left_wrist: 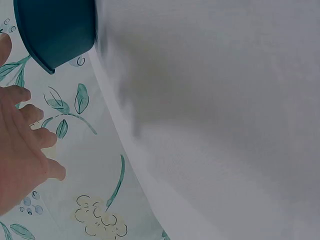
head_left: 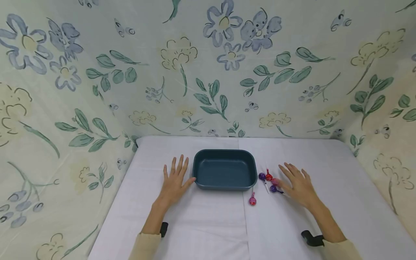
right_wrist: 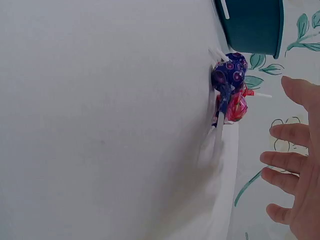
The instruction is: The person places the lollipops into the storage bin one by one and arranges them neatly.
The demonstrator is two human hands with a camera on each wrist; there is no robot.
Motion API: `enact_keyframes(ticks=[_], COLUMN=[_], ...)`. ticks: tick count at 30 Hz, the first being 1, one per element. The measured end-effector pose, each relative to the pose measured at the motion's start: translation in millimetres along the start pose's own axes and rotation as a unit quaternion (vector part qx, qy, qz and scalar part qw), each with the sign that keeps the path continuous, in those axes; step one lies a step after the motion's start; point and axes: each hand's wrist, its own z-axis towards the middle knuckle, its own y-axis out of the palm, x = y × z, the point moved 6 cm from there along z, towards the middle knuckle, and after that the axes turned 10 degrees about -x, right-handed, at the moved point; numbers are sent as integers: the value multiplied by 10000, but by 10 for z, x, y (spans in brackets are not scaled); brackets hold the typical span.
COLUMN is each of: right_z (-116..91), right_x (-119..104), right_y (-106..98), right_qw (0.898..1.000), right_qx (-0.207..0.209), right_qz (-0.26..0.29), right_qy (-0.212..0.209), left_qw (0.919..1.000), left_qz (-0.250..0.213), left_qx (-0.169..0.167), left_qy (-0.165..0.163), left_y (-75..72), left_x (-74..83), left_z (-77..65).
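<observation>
A dark teal rectangular tray [head_left: 225, 188] sits on the white cloth. At its left end my left hand [head_left: 173, 184] is spread, its thumb tip right at the tray's wall; the left wrist view shows the tray's side [left_wrist: 60, 30] beyond the fingers. To the tray's right lies a small cluster of wrapped lollipops: purple ones [head_left: 262, 176], a red one [head_left: 269, 177] and a pink one [head_left: 275, 182]. Another pink lollipop [head_left: 252, 200] lies apart, nearer the front. My right hand [head_left: 300, 187] hovers with fingers spread beside the cluster, holding nothing; its thumb overlaps the pink lollipop in the head view.
The white-covered table [head_left: 201, 231] extends to both sides and toward me. Behind it and along the sides hangs a floral curtain [head_left: 195, 72]. Black wrist straps [head_left: 312, 238] show near both sleeves.
</observation>
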Motion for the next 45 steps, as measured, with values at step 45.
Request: enact_keyframes(ticks=[45], right_z=[298], right_x=[-144], right_y=[29], right_qw=[9891], right_qx=[619], right_qz=[1231], right_qy=[519], left_qw=[9967], left_qz=[-580], left_qx=[-553], left_qy=[142], left_y=[144], left_x=[201], left_z=[12])
